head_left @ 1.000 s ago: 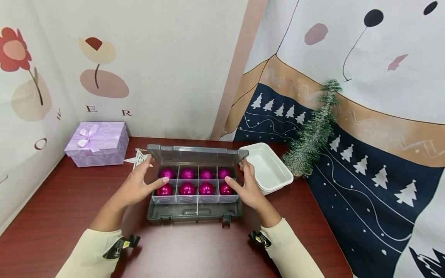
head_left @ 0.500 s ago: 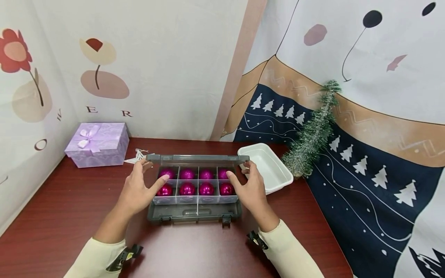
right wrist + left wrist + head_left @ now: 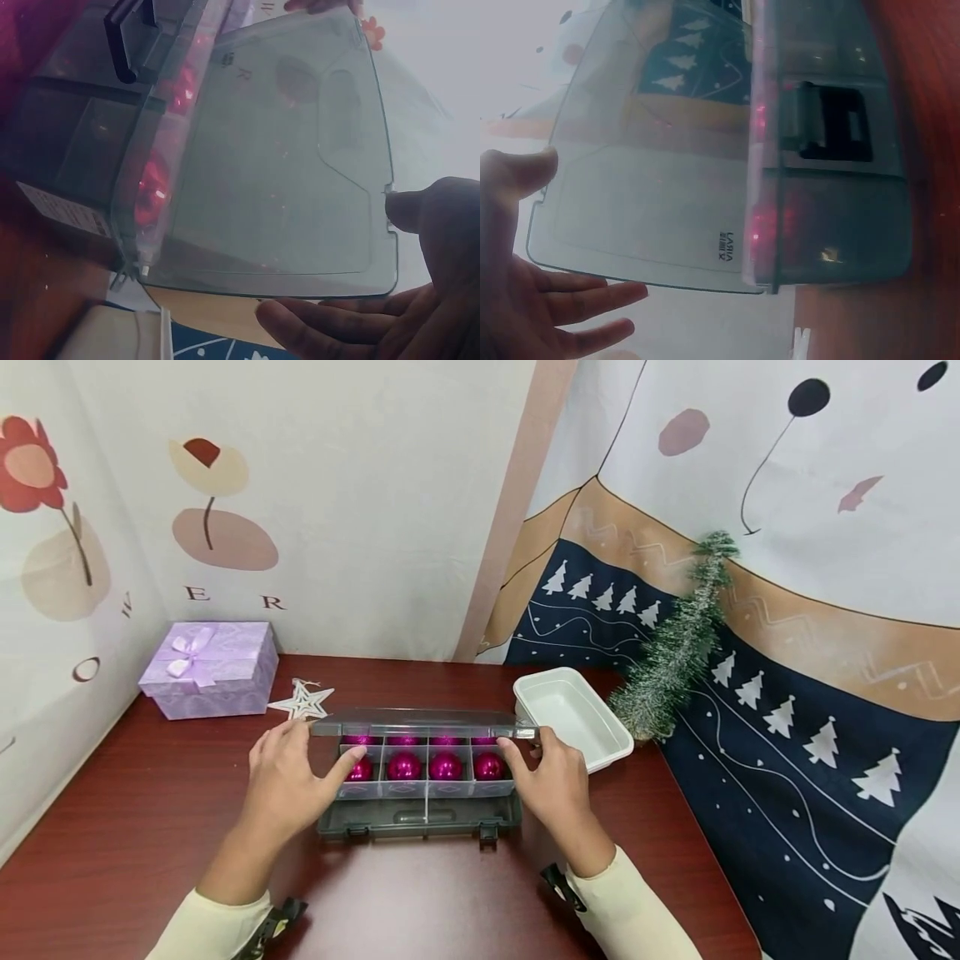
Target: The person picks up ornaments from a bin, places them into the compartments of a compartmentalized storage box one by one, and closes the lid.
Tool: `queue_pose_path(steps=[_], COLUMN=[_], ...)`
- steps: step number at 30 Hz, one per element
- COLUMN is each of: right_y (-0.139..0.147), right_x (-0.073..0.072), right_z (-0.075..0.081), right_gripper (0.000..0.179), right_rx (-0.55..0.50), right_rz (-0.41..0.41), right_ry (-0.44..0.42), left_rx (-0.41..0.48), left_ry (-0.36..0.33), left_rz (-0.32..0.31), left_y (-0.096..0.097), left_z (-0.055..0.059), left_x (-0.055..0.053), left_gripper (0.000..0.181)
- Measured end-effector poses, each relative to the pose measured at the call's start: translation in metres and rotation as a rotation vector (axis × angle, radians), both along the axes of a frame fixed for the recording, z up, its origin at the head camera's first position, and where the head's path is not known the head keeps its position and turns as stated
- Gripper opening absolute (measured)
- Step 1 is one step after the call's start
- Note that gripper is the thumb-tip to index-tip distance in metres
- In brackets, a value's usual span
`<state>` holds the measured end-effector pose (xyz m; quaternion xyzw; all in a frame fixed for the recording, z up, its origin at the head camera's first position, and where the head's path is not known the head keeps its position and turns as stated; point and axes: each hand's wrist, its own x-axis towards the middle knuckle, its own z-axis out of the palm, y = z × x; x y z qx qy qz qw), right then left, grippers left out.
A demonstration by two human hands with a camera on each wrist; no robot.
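A grey see-through plastic storage box (image 3: pixel 457 812) stands on the table, its hinged lid (image 3: pixel 423 720) tilted partway down over it. Shiny magenta Christmas baubles (image 3: pixel 404 767) fill a divided tray inside; the lid overlaps the back row in the head view. My left hand (image 3: pixel 288 777) holds the lid's left corner, thumb on the front edge and fingers along the side. At the opposite corner, my right hand (image 3: pixel 555 781) holds it the same way. Both wrist views show the clear lid (image 3: pixel 652 195) from outside, with a dark latch (image 3: pixel 840 124) on the box's front.
A lilac gift box (image 3: pixel 213 672) with a bow sits at the back left, beside a white star ornament (image 3: pixel 303 700). Right of the storage box are a white tray (image 3: pixel 615 753) and a small frosted artificial tree (image 3: pixel 675 643). Printed cloths hang behind the table.
Both hands have swung the lid forward and down from nearly upright, so it now overlaps the rear baubles. The star ornament shows fully again. The storage box stays in place.
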<state>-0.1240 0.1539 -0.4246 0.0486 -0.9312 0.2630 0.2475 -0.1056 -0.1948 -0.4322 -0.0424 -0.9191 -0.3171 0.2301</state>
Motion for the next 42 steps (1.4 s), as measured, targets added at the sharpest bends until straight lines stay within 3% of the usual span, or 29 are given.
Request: queue_pose_path(steps=[8, 12, 18, 20, 22, 28, 34, 42], right_y=[0.007, 0.01, 0.013, 0.014, 0.014, 0.013, 0.013, 0.016], right_x=[0.007, 0.011, 0.015, 0.016, 0.015, 0.01, 0.006, 0.001], right_z=[-0.004, -0.008, -0.016, -0.02, -0.025, -0.039, -0.046, -0.057], right_gripper=[0.044, 0.038, 0.046, 0.036, 0.03, 0.046, 0.037, 0.042], right_rx=[0.038, 0.039, 0.006, 0.006, 0.01, 0.006, -0.013, -0.008], right_rz=[0.043, 0.066, 0.099, 0.108, 0.119, 0.158, 0.197, 0.184], right_ry=[0.068, 0.096, 0.071, 0.076, 0.073, 0.052, 0.031, -0.068], left_rx=[-0.023, -0.016, -0.013, -0.01, -0.011, -0.012, 0.008, -0.034], left_ry=[0.056, 0.047, 0.001, -0.016, -0.035, -0.087, -0.16, -0.142], left_rz=[0.055, 0.048, 0.041, 0.043, 0.041, 0.035, 0.026, 0.005], left_y=[0.003, 0.002, 0.0, -0.001, -0.001, -0.003, -0.006, -0.008], left_z=[-0.005, -0.007, -0.012, -0.014, -0.016, -0.028, -0.037, -0.052], left_x=[0.006, 0.009, 0.014, 0.015, 0.014, 0.01, 0.005, -0.004], left_gripper=[0.072, 0.067, 0.069, 0.069, 0.069, 0.07, 0.07, 0.071])
